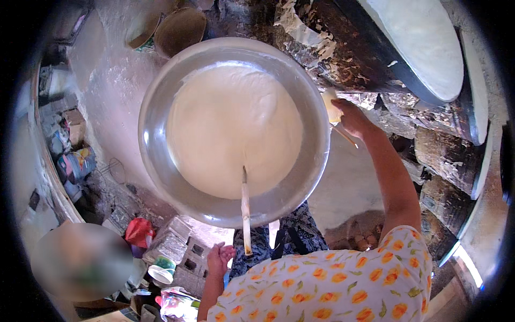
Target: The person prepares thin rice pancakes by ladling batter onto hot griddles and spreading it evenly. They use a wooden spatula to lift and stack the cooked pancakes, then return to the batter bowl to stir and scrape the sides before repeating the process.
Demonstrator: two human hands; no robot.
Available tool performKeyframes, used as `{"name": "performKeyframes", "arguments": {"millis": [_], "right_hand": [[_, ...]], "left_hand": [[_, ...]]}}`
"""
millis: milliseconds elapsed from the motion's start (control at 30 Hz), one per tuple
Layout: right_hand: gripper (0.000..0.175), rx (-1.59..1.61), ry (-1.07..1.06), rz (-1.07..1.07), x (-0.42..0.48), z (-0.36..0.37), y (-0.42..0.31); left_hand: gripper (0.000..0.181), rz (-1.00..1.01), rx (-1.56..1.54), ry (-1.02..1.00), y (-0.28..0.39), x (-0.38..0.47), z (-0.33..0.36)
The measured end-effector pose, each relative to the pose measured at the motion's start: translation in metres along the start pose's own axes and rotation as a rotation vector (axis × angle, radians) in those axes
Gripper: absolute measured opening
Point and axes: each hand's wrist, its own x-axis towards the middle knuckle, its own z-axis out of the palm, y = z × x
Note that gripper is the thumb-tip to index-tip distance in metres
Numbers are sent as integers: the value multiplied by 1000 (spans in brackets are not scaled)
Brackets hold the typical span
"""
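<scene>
A wide metal basin (157, 177) filled with pale, creamy batter (233, 129) stands before me. A light wooden handle (246, 217) slopes over its near rim, its far end sunk in the batter. To the right of the basin, my right hand (353, 118) grips a pale yellow object (334, 108) whose exact kind I cannot tell. A thin stick (344, 136) shows just below that hand; whether it belongs to the object is unclear. My left hand (221, 256) is low beside my patterned skirt, fingers loosely curled and apart, holding nothing.
A large round griddle (422, 48) with a whitish surface sits at upper right on a sooty, flaking support. Concrete blocks (193, 261), a white cup (161, 274) and a red bag (139, 232) lie at lower left. Two buckets (181, 30) stand beyond the basin.
</scene>
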Motion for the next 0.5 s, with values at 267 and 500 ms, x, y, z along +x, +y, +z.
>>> {"name": "performKeyframes", "arguments": {"millis": [267,500], "right_hand": [[40,-133,734,-37,-139,-49,-84],[34,928,352,100,-133,43,-225]], "left_hand": [[33,362,923,-757,24,-31,114],[39,518,369,-801,72,-47,110]]}}
